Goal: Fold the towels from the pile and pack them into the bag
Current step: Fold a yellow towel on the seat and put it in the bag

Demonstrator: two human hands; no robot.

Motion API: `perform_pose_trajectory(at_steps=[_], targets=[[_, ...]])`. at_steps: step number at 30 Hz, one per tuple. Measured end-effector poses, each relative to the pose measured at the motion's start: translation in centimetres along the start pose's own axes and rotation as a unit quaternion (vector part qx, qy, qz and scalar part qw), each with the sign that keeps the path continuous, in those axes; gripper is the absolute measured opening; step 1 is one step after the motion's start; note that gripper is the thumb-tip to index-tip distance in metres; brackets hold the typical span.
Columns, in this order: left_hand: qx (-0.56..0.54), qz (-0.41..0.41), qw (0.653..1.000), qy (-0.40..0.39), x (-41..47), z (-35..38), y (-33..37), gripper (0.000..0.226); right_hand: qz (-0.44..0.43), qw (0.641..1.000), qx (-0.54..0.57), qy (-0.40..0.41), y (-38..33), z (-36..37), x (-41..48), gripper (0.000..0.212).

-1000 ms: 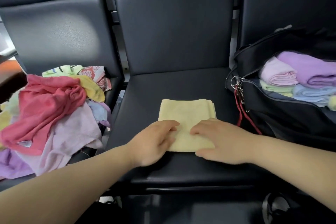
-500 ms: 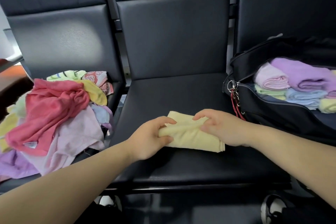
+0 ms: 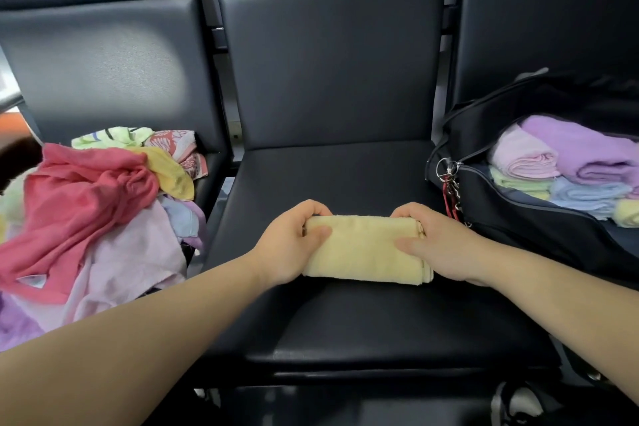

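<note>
Two hands grip | left hand [image 3: 288, 245], right hand [image 3: 439, 245] | pale yellow towel [image 3: 366, 252], folded into a thick rectangle

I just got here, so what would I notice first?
The left hand and right hand grip a folded yellow towel on the middle black seat. A messy towel pile topped with pink lies left of it; an open black bag of folded towels sits on the right.

a: the yellow towel [image 3: 363, 249] looks like soft, nubby terry cloth, matt.
b: and the seat [image 3: 332, 176] is smooth dark leatherette with a dull sheen; the bag [image 3: 518, 218] is matt woven fabric, its key ring [image 3: 446, 166] shiny metal.
</note>
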State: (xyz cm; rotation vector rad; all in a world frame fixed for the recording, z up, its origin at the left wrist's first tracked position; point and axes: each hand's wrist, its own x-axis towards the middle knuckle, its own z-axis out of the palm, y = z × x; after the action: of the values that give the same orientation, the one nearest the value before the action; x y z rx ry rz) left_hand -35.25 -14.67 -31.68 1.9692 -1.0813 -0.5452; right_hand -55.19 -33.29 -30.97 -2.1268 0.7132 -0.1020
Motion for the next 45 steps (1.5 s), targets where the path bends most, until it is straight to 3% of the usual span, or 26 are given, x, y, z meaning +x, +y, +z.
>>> perform_pose_trajectory(at_steps=[4,7,10,13,17,20,23,29,34,40,45], targets=[[0.059,-0.012,0.998,-0.007,1.0,0.4,-0.5,0.013,0.041,0.998,-0.018,0.034,0.4,0.4,1.1,0.016],[0.166,0.010,0.986,0.005,1.4,0.7,-0.9,0.029,0.058,0.994,-0.079,0.057,0.3,0.6,1.7,0.025],[0.189,0.066,0.979,0.039,1.8,0.8,-1.1,0.025,-0.012,0.983,-0.177,0.045,0.0,0.3,1.9,0.039],[0.183,0.112,0.977,-0.004,2.0,0.7,-1.6,0.012,-0.099,0.976,-0.192,-0.040,-0.6,-0.4,2.3,0.042],[0.174,0.077,0.977,-0.097,2.1,0.0,-1.3,0.017,-0.065,0.955,-0.233,-0.170,-2.0,-1.8,2.6,0.049],[0.159,0.000,0.973,-0.165,2.1,-0.4,-0.6,0.029,-0.011,0.956,-0.193,-0.222,-3.2,-2.1,2.6,0.034],[0.173,-0.048,0.965,-0.193,2.0,0.1,-0.3,0.038,-0.006,0.963,-0.183,-0.196,-4.0,-0.7,2.9,0.014],[0.149,-0.022,0.976,-0.155,1.1,1.0,0.0,0.036,0.041,0.965,-0.118,-0.231,-3.9,0.2,3.0,0.030],[0.127,0.034,0.986,-0.100,0.6,0.4,1.9,0.038,0.038,0.961,0.005,-0.275,-3.7,-1.5,2.0,0.035],[0.081,0.083,0.992,-0.051,0.8,-0.5,5.9,0.041,-0.057,0.980,0.055,-0.180,-4.3,-5.7,-0.8,0.028],[0.060,0.130,0.989,-0.041,4.0,1.4,12.4,0.045,-0.072,0.988,0.100,-0.088,-3.5,-10.9,-3.4,0.025]])
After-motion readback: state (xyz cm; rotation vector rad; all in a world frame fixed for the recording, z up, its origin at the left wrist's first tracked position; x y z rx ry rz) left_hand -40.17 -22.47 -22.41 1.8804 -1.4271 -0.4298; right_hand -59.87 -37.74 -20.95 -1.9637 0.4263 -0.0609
